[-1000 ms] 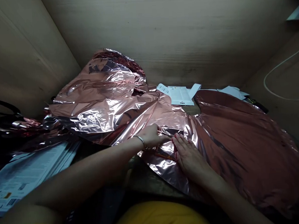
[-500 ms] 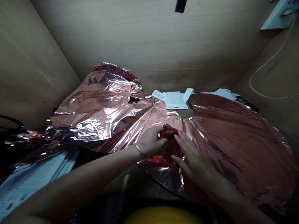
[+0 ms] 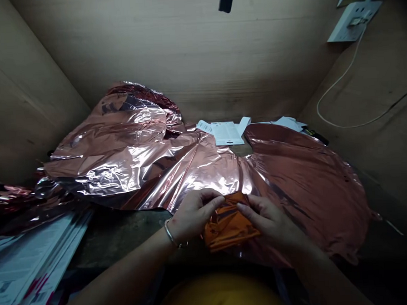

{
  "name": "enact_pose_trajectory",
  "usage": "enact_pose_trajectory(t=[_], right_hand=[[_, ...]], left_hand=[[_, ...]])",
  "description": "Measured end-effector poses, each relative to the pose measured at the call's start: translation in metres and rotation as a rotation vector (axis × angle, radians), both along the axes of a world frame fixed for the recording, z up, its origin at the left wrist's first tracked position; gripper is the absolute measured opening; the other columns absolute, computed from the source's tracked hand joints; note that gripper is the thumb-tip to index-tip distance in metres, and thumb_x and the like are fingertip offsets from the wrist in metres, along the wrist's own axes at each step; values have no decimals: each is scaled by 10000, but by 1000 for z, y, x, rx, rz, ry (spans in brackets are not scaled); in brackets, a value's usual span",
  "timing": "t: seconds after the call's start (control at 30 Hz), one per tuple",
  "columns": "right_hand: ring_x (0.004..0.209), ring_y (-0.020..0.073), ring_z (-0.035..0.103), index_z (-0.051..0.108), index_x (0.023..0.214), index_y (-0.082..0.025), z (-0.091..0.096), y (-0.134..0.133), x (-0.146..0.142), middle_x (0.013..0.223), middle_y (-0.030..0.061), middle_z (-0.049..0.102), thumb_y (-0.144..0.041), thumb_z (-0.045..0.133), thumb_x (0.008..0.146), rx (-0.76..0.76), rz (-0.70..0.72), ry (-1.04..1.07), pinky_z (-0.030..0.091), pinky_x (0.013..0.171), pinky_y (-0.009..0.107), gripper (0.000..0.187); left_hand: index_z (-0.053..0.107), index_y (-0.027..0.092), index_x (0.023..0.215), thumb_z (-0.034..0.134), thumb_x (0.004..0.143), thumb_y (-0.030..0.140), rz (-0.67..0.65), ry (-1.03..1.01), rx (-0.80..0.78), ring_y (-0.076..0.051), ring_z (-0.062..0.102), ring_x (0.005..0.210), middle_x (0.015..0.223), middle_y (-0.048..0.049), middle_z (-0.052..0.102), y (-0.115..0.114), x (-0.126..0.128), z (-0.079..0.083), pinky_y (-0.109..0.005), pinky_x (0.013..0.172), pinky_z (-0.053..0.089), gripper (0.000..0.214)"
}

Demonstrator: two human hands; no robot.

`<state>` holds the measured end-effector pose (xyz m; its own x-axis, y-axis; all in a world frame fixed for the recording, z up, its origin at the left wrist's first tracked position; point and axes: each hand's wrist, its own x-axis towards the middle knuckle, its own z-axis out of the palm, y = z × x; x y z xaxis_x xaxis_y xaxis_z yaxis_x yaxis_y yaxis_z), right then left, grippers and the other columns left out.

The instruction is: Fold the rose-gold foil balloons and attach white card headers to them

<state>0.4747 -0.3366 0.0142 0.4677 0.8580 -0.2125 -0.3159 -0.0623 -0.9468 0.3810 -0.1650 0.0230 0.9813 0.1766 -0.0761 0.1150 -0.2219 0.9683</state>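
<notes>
A large rose-gold foil balloon (image 3: 293,175) lies flat and deflated across the dark table, its crinkled part (image 3: 121,138) rising at the back left. My left hand (image 3: 193,212), with a thin bracelet on the wrist, pinches the near edge of the foil. My right hand (image 3: 271,219) grips the same edge from the right. Between them the foil edge (image 3: 227,224) is bunched and folded toward me, showing orange.
White printed cards (image 3: 226,133) lie behind the balloon by the wooden back wall. A stack of printed sheets (image 3: 28,266) sits at the left. A wall socket (image 3: 352,22) with a white cable hangs on the right wooden panel. More crumpled foil (image 3: 8,199) lies far left.
Both hands have drawn back toward me, lifting and folding the near foil edge into a bunch. The camera tilted up, bringing the socket into view.
</notes>
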Motion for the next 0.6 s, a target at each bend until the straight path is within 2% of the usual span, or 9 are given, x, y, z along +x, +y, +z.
enact_pose_trajectory(t=[0.13,0.2,0.23,0.3,0.33,0.4,0.47,0.5,0.6], right_hand=[[786,183,639,633,953,-189,5,7,-8,851,21,679,-453,671,833,-28,-167,-133,519,677,266,292],[739,183,635,652,898,-184,5,11,-11,801,25,680,-486,667,824,-35,-242,-144,521,648,266,311],[728,187,638,662,884,-184,4,12,-11,797,30,686,-499,667,818,-25,-284,-127,526,647,272,322],[734,196,653,676,875,-193,1,13,-12,811,35,703,-514,685,796,5,-383,-76,539,653,281,331],[745,201,662,683,876,-198,-1,13,-11,822,36,710,-516,697,785,18,-425,-55,544,659,284,330],[783,214,675,696,888,-210,-4,12,-10,858,39,724,-503,717,773,33,-459,-15,556,684,299,316],[822,234,684,704,902,-219,-6,12,-8,881,45,733,-487,738,759,61,-447,75,566,720,334,306],[842,247,687,707,912,-217,-7,11,-6,892,55,736,-481,746,753,77,-414,144,568,744,359,312],[884,284,695,714,975,-182,-11,9,-2,932,102,738,-416,779,731,70,-210,356,552,827,436,345]], left_hand=[[713,158,848,572,881,296,39,-113,227,-169,631,771,815,-43,701,-9,-1,6,-273,731,491,199],[709,170,890,623,853,303,125,-142,227,-169,644,784,845,-43,702,-10,-3,6,-279,744,505,163],[694,174,963,678,813,310,202,-136,149,-170,653,794,884,-46,700,-9,-4,5,-281,744,517,202],[630,175,1102,784,709,310,320,-68,-113,-180,668,827,956,-55,689,-8,-8,0,-292,748,540,443],[608,168,1130,812,674,313,323,-24,-263,-189,673,848,972,-62,686,-7,-10,-2,-302,758,546,520],[629,148,1075,802,687,346,226,42,-505,-209,676,869,939,-67,695,-10,-15,-8,-325,782,546,469],[671,130,971,768,726,384,170,31,-618,-219,675,861,884,-67,704,-16,-18,-13,-330,798,537,366],[682,128,949,764,729,392,195,4,-638,-219,672,856,870,-63,705,-20,-19,-15,-327,802,532,353],[693,128,949,781,708,399,271,-42,-671,-218,662,853,863,-55,701,-30,-17,-19,-321,803,521,373]])
